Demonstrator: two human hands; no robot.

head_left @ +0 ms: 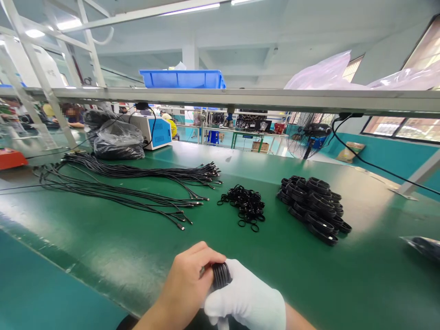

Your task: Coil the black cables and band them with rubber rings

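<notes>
A coiled black cable (221, 275) is between my two hands, low over the front of the green table. My bare left hand (192, 275) is closed on the coil from the left, thumb and fingers against it. Wrapped round its right side is my right hand (247, 293), in a white glove. Part of the coil is hidden behind the glove and fingers. Beyond my hands lies a heap of small black rings (245, 201). Straight black cables (144, 173) with metal plugs stretch out at the left. A pile of coiled cables (314, 204) sits at the right.
A black plastic bag (118, 137) and a blue-and-white machine (158, 130) stand at the back left. Over the table runs a shelf (247, 97) with a blue bin (182, 79). A clear bag (422, 247) lies at the right edge. A fan (304, 137) stands behind.
</notes>
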